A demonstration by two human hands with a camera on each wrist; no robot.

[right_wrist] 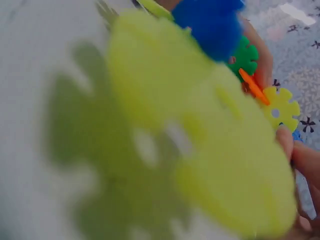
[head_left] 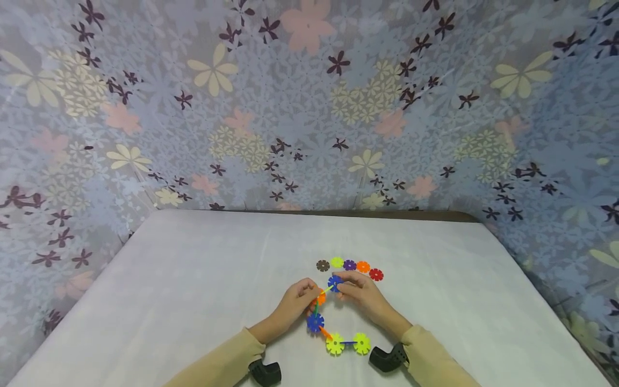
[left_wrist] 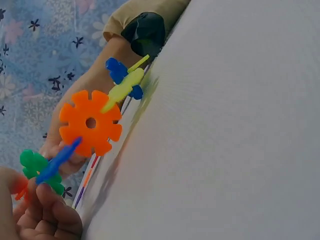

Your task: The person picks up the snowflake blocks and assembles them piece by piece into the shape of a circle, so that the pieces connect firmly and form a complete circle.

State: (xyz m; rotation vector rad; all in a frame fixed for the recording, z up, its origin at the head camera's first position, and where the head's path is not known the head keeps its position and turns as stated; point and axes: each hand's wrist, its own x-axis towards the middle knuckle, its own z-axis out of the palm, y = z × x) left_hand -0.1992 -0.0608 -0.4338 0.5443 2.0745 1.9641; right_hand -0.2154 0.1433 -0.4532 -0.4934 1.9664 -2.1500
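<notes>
Both hands work on a chain of toy snowflake discs, flat notched pieces slotted together. Near its orange disc (head_left: 321,296), my left hand (head_left: 296,301) pinches the chain; in the left wrist view the fingertips are at a green disc (left_wrist: 31,161). My right hand (head_left: 361,293) holds the blue end disc (head_left: 333,282), which a yellow disc (right_wrist: 284,107) seen edge-on joins to the orange one. Lower in the chain are another blue disc (head_left: 315,323) and two yellow-green discs (head_left: 335,344), linked by edge-on pieces. The yellow-green end looms blurred in the right wrist view.
Beyond the hands, loose discs lie in an arc on the white table (head_left: 203,269): brown (head_left: 323,265), yellow-green (head_left: 337,262), purple (head_left: 350,265), orange (head_left: 362,266) and red (head_left: 376,274). Black wrist mounts (head_left: 387,359) sit at both sleeves. Floral cloth (head_left: 309,107) hangs behind the table.
</notes>
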